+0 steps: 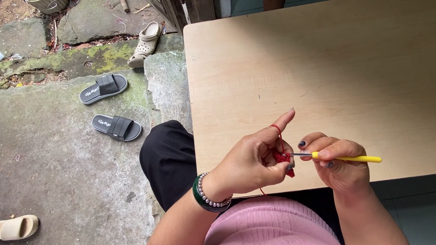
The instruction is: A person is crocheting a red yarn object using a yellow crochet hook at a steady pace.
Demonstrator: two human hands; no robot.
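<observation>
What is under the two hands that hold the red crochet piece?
Under the left hand and right hand lies the bare wooden table. The hands cover most of the red crochet piece.

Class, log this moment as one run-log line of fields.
left hand: pinches red crochet piece, red yarn over forefinger | right hand: holds yellow crochet hook, tip at piece | surface: wooden table

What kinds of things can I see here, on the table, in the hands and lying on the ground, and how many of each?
Light wooden table: 1
Yellow-handled crochet hook, in the right hand: 1
Small red crocheted yarn piece, pinched by the left hand: 1
Black slide sandals: 2
Beige slippers and clog: 2
Total: 7
</observation>
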